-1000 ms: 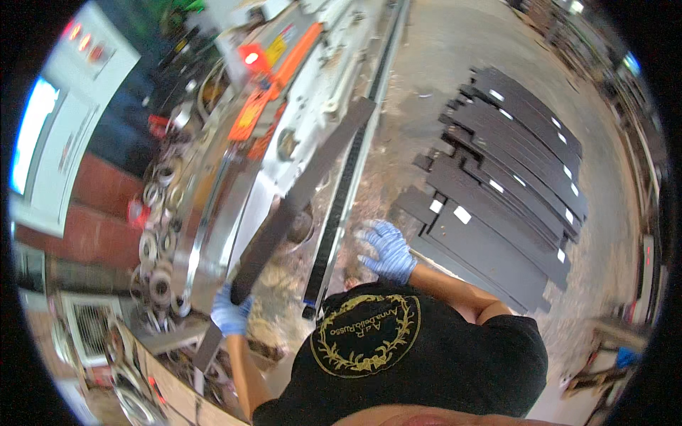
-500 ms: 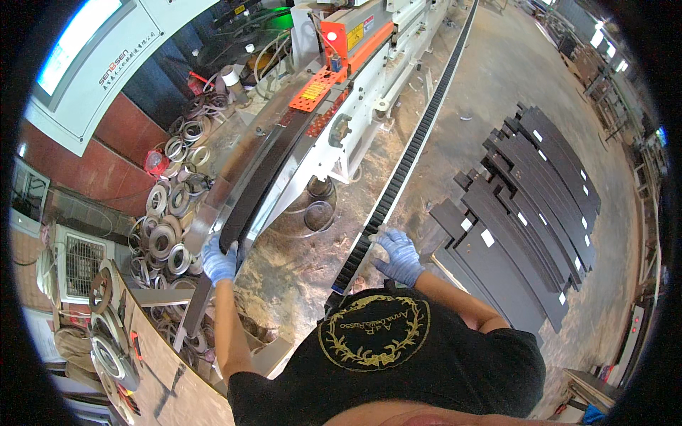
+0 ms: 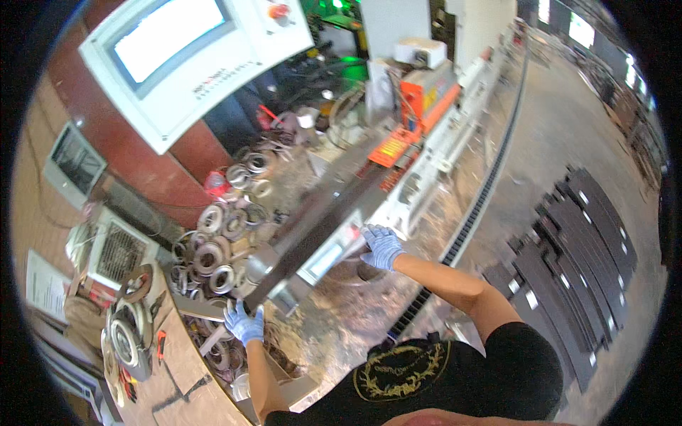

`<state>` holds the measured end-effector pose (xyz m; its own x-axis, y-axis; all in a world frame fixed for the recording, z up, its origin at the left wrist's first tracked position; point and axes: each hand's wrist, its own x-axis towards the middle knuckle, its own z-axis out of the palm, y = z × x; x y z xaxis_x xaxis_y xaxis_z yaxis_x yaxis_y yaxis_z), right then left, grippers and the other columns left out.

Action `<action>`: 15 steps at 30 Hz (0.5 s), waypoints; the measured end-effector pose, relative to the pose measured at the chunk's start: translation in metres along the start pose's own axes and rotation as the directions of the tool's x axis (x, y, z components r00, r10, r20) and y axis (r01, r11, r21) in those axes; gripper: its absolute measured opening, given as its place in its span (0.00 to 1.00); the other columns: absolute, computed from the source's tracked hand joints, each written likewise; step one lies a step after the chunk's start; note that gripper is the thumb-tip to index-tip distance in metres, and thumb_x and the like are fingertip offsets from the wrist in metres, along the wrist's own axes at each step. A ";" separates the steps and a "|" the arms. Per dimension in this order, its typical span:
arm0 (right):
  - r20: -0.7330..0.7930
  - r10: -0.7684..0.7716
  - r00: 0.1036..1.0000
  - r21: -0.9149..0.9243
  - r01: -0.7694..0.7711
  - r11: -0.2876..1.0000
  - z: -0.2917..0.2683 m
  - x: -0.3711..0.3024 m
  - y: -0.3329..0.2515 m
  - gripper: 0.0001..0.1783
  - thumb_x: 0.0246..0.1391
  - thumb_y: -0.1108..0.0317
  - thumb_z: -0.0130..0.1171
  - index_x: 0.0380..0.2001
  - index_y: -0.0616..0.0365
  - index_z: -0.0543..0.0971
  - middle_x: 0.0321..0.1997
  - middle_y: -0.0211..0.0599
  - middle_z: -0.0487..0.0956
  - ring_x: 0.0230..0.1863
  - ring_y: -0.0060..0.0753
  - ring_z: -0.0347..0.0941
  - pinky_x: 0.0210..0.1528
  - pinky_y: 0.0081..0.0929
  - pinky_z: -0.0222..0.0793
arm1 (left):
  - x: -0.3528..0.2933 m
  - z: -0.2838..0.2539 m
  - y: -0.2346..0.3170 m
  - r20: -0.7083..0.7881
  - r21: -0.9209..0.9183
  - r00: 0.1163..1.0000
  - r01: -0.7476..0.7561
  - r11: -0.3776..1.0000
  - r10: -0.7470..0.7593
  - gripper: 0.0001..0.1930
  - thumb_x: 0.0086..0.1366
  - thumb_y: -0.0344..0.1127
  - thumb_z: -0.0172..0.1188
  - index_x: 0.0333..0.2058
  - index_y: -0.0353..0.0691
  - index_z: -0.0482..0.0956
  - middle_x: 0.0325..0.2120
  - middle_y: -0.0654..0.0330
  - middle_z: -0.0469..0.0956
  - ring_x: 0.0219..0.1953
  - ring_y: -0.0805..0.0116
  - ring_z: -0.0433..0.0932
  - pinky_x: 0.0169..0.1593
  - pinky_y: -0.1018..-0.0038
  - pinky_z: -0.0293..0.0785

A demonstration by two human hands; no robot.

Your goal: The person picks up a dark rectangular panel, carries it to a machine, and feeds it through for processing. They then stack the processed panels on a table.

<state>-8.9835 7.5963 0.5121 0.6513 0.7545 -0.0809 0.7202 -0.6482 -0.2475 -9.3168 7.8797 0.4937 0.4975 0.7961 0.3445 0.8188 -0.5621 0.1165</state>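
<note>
A long, narrow dark board [image 3: 323, 226] lies along the bed of a white and orange machine. My left hand [image 3: 244, 324], in a pale blue glove, is at the board's near end, with thumb and fingers on either side of it. My right hand [image 3: 383, 248], gloved alike, reaches to the near side of the machine bed with its fingers stretched out, close to a small red button [image 3: 352, 231]. I see nothing in the right hand. An orange guard [image 3: 395, 148] covers the bed farther along.
Rolls of edging tape [image 3: 213, 257] are heaped to the left, beside a wooden tabletop [image 3: 192, 387]. A roller track [image 3: 483, 195] runs along the right. Stacked dark boards [image 3: 568, 277] lie beyond it. A control panel [image 3: 192, 67] stands at the upper left.
My view has turned toward the left. The right hand has moved from the roller track to the side of the machine bed. My left hand is still at the board's near end.
</note>
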 end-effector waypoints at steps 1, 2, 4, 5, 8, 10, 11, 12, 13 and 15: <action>-0.040 0.002 0.999 -0.026 -0.003 1.000 0.001 0.017 -0.004 0.46 0.47 0.42 0.56 0.64 0.58 0.56 0.66 0.50 0.58 0.67 0.50 0.53 0.66 0.48 0.46 | -0.001 -0.002 -0.005 -0.001 -0.019 0.999 0.037 0.999 -0.037 0.37 0.42 0.55 0.70 0.53 0.51 0.72 0.59 0.52 0.61 0.63 0.48 0.55 0.65 0.54 0.49; -0.068 0.002 0.998 -0.048 -0.005 0.999 0.003 0.031 -0.012 0.47 0.47 0.42 0.56 0.64 0.59 0.55 0.66 0.51 0.58 0.67 0.50 0.53 0.66 0.49 0.45 | -0.003 -0.006 -0.013 -0.023 -0.017 0.999 0.048 0.999 -0.048 0.38 0.41 0.54 0.71 0.53 0.51 0.71 0.59 0.52 0.62 0.63 0.48 0.55 0.64 0.54 0.51; -0.036 0.047 0.998 0.103 -0.043 0.994 0.006 0.060 -0.030 0.49 0.48 0.41 0.54 0.66 0.56 0.51 0.68 0.52 0.54 0.69 0.51 0.49 0.67 0.52 0.42 | -0.005 -0.017 -0.026 -0.005 -0.032 0.993 0.120 0.992 -0.120 0.38 0.41 0.54 0.71 0.53 0.51 0.71 0.59 0.51 0.62 0.63 0.48 0.55 0.64 0.53 0.51; -0.027 0.087 0.996 0.096 -0.084 0.992 0.009 0.067 -0.039 0.49 0.48 0.40 0.54 0.66 0.56 0.51 0.69 0.53 0.53 0.69 0.52 0.48 0.67 0.53 0.40 | -0.005 -0.013 -0.033 0.019 -0.033 0.990 0.137 0.990 -0.137 0.38 0.43 0.51 0.72 0.54 0.49 0.71 0.60 0.49 0.60 0.62 0.47 0.58 0.63 0.55 0.55; -0.016 0.126 0.992 0.130 -0.123 0.984 0.015 0.086 -0.056 0.50 0.47 0.38 0.55 0.66 0.54 0.51 0.70 0.53 0.49 0.70 0.56 0.43 0.67 0.57 0.35 | -0.005 0.001 -0.056 0.065 -0.353 0.986 0.166 0.921 -0.153 0.37 0.43 0.45 0.73 0.54 0.47 0.70 0.60 0.47 0.60 0.60 0.47 0.61 0.62 0.61 0.60; -0.033 0.144 0.989 0.112 -0.139 0.984 0.016 0.095 -0.056 0.51 0.46 0.37 0.55 0.66 0.53 0.51 0.69 0.54 0.49 0.70 0.56 0.42 0.67 0.58 0.34 | -0.003 0.007 -0.060 0.045 -0.334 0.989 0.146 0.931 -0.140 0.36 0.43 0.43 0.74 0.53 0.46 0.71 0.60 0.46 0.60 0.60 0.48 0.61 0.61 0.62 0.61; 0.005 0.158 0.987 0.126 -0.157 0.979 0.009 0.091 -0.061 0.51 0.46 0.38 0.55 0.66 0.53 0.50 0.69 0.56 0.49 0.71 0.57 0.41 0.67 0.58 0.33 | -0.006 0.007 -0.059 0.041 -0.322 0.990 0.140 0.936 -0.134 0.36 0.43 0.41 0.74 0.53 0.45 0.71 0.60 0.46 0.60 0.59 0.48 0.62 0.61 0.63 0.61; 0.002 0.152 0.988 0.110 -0.152 0.982 0.007 0.092 -0.062 0.51 0.47 0.37 0.54 0.67 0.53 0.50 0.69 0.57 0.49 0.71 0.57 0.40 0.67 0.58 0.32 | -0.007 0.007 -0.057 0.038 -0.312 0.991 0.132 0.941 -0.126 0.36 0.42 0.40 0.74 0.53 0.45 0.71 0.60 0.46 0.60 0.59 0.48 0.62 0.61 0.64 0.62; -0.001 0.149 0.989 0.094 -0.148 0.984 0.005 0.095 -0.062 0.52 0.47 0.36 0.52 0.67 0.54 0.49 0.70 0.57 0.48 0.71 0.57 0.39 0.67 0.59 0.31 | -0.005 0.008 -0.053 0.028 -0.330 0.991 0.133 0.935 -0.131 0.36 0.42 0.40 0.75 0.52 0.44 0.72 0.60 0.46 0.60 0.59 0.49 0.62 0.61 0.64 0.62; -0.001 0.137 0.991 0.079 -0.137 0.988 0.014 0.091 -0.055 0.52 0.48 0.36 0.51 0.67 0.54 0.47 0.70 0.58 0.48 0.72 0.58 0.37 0.68 0.59 0.30 | -0.005 0.015 -0.054 0.012 -0.320 0.991 0.133 0.938 -0.137 0.36 0.42 0.40 0.74 0.52 0.42 0.72 0.60 0.46 0.60 0.59 0.49 0.62 0.62 0.64 0.62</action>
<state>-8.9669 7.7021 0.5050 0.7439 0.6586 -0.1135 0.6035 -0.7350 -0.3093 -9.3599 7.9093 0.4720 0.3841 0.8682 0.3143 0.7428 -0.4927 0.4533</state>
